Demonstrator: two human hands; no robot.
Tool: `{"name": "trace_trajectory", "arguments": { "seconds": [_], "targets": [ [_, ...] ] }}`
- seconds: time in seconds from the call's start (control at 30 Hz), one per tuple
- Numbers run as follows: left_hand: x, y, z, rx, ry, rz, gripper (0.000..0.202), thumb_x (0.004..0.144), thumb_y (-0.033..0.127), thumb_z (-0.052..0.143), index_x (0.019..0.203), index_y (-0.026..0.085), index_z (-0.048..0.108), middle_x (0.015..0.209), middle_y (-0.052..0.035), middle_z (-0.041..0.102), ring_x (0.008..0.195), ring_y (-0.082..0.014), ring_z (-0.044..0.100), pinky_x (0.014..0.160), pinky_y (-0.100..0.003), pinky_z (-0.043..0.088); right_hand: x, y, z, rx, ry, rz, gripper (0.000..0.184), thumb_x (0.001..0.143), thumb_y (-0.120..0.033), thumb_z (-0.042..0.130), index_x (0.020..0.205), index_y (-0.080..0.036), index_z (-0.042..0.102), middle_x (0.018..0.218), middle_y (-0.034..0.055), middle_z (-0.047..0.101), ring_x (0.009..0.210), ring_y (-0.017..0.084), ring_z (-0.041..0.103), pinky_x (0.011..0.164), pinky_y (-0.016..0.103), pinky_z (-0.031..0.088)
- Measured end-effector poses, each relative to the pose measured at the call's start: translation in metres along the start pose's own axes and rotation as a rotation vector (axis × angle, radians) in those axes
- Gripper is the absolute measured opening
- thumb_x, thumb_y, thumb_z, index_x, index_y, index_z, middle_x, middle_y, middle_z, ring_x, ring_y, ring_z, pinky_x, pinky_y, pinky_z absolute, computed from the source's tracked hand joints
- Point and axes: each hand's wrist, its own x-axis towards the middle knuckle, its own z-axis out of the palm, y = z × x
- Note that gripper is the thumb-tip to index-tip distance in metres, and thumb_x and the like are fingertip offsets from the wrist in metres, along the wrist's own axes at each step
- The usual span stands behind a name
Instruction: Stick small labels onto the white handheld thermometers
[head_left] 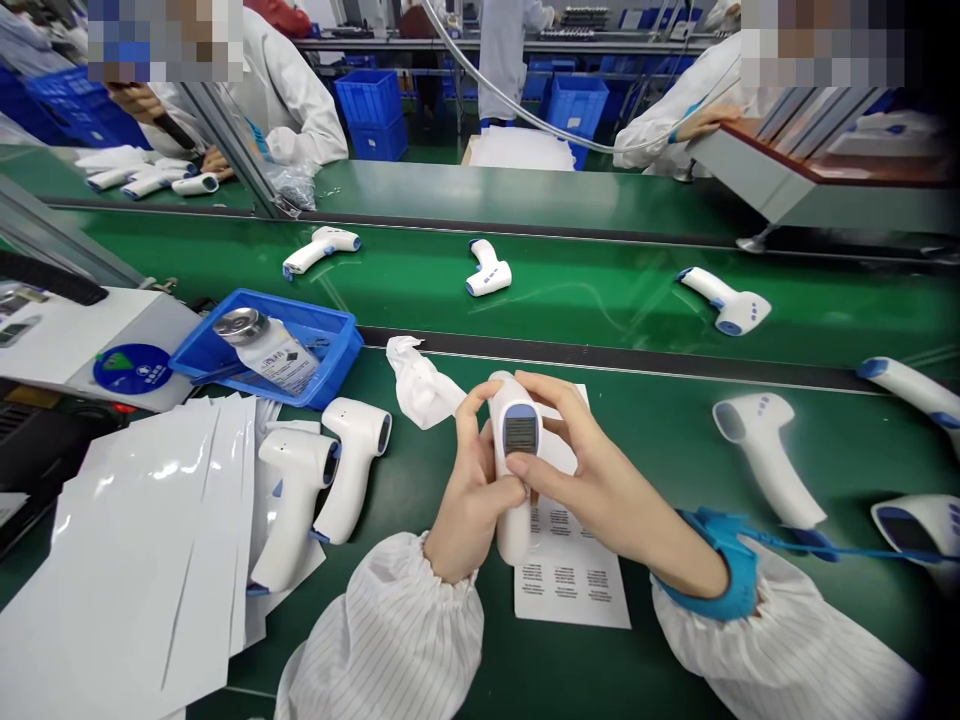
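Observation:
Both of my hands hold one white infrared thermometer (514, 530) upright, its small grey screen in a blue frame turned toward me. My left hand (469, 505) wraps the left side, thumb across the front below the screen. From the right, my right hand (589, 465) grips the same body, with its thumb at the screen's lower edge. A blue wrist strap (731, 580) with a cord circles my right wrist. Under my hands lies a sheet of printed labels (574, 595), partly covered. A crumpled white tissue (420, 385) rests just beyond my left hand.
Two white thermometers (349, 470) stand beside stacked glossy sheets (142, 550) on the left. Behind them is a blue tray (341, 350) holding a pouch and tin. More thermometers (772, 455) lie to the right, and several sit on the green conveyor belt (600, 270). Co-workers sit across.

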Motion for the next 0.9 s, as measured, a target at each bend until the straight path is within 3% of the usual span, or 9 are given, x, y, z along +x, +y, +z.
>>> {"name": "trace_trajectory", "arguments": {
  "seconds": [0.13, 0.23, 0.3, 0.4, 0.5, 0.57, 0.67, 0.77, 0.9],
  "targets": [
    [0.002, 0.001, 0.002, -0.049, 0.068, 0.026, 0.075, 0.068, 0.003, 0.057, 0.131, 0.038, 0.037, 0.087, 0.005, 0.056, 0.066, -0.0086, 0.051, 0.062, -0.022, 0.043, -0.013, 0.002, 0.007, 0.18, -0.058, 0.144, 0.057, 0.092, -0.038, 0.058, 0.143, -0.034, 0.034, 0.15, 0.0068, 0.044, 0.135, 0.026, 0.047, 0.106, 0.047, 0.047],
    [0.004, 0.002, 0.002, -0.025, 0.158, 0.04, 0.079, 0.074, 0.006, 0.053, 0.14, 0.042, 0.029, 0.099, 0.0029, 0.059, 0.081, -0.0135, 0.059, 0.08, -0.031, 0.049, -0.014, 0.011, 0.015, 0.153, -0.224, 0.165, 0.056, 0.091, -0.035, 0.059, 0.142, -0.028, 0.037, 0.142, 0.0097, 0.053, 0.125, 0.025, 0.057, 0.099, 0.043, 0.052],
    [0.006, 0.001, -0.001, 0.136, 0.207, 0.053, 0.079, 0.08, 0.009, 0.051, 0.146, 0.043, 0.023, 0.124, 0.0003, 0.056, 0.113, -0.0179, 0.056, 0.103, -0.039, 0.041, 0.001, 0.023, 0.009, -0.103, -0.198, 0.142, 0.049, 0.092, -0.03, 0.056, 0.138, -0.024, 0.041, 0.131, 0.0095, 0.062, 0.112, 0.023, 0.065, 0.09, 0.039, 0.056],
    [0.008, 0.0, -0.007, 0.428, 0.256, 0.047, 0.075, 0.088, 0.014, 0.049, 0.152, 0.037, 0.016, 0.146, -0.0041, 0.041, 0.144, -0.0197, 0.028, 0.12, -0.043, 0.014, 0.048, 0.042, -0.024, -0.78, 0.045, 0.221, 0.046, 0.095, -0.03, 0.049, 0.138, -0.019, 0.039, 0.105, 0.0086, 0.072, 0.085, 0.024, 0.071, 0.072, 0.036, 0.056],
    [0.009, 0.0, -0.012, 0.498, 0.252, -0.067, 0.063, 0.092, 0.02, 0.046, 0.15, 0.034, 0.026, 0.146, -0.0097, 0.038, 0.142, -0.0266, 0.032, 0.114, -0.049, 0.028, 0.106, 0.051, -0.061, -1.053, 0.231, 0.224, 0.051, 0.094, -0.024, 0.05, 0.139, -0.003, 0.037, 0.12, 0.0288, 0.062, 0.105, 0.04, 0.064, 0.083, 0.052, 0.05],
    [0.009, 0.001, -0.013, 0.492, 0.266, -0.108, 0.051, 0.092, 0.022, 0.045, 0.142, 0.033, 0.039, 0.144, -0.0107, 0.038, 0.137, -0.0303, 0.038, 0.103, -0.048, 0.04, 0.144, 0.051, -0.068, -1.157, 0.272, 0.133, 0.055, 0.091, -0.017, 0.053, 0.139, 0.004, 0.036, 0.138, 0.038, 0.045, 0.128, 0.047, 0.045, 0.096, 0.06, 0.04],
    [0.01, 0.001, -0.013, 0.52, 0.288, -0.102, 0.038, 0.091, 0.021, 0.043, 0.128, 0.028, 0.051, 0.138, -0.0113, 0.043, 0.133, -0.0305, 0.039, 0.101, -0.046, 0.041, 0.194, 0.048, -0.046, -1.246, 0.156, -0.06, 0.047, 0.09, -0.011, 0.054, 0.136, -0.003, 0.046, 0.148, 0.0291, 0.04, 0.138, 0.041, 0.034, 0.108, 0.055, 0.034],
    [0.013, 0.001, -0.014, 0.569, 0.308, -0.083, 0.033, 0.089, 0.021, 0.044, 0.119, 0.025, 0.057, 0.129, -0.0116, 0.049, 0.131, -0.0292, 0.04, 0.108, -0.047, 0.034, 0.241, 0.043, -0.006, -1.257, 0.009, -0.218, 0.038, 0.096, -0.019, 0.055, 0.134, -0.016, 0.053, 0.145, 0.0143, 0.048, 0.133, 0.03, 0.045, 0.108, 0.051, 0.039],
    [0.017, 0.001, -0.02, 0.592, 0.352, -0.075, 0.032, 0.089, 0.022, 0.044, 0.118, 0.022, 0.058, 0.125, -0.0123, 0.052, 0.126, -0.0285, 0.046, 0.109, -0.047, 0.033, 0.288, 0.03, 0.022, -1.232, -0.07, -0.241, 0.036, 0.095, -0.034, 0.061, 0.126, -0.018, 0.058, 0.13, 0.0096, 0.059, 0.112, 0.025, 0.061, 0.093, 0.048, 0.053]
  ]
}}
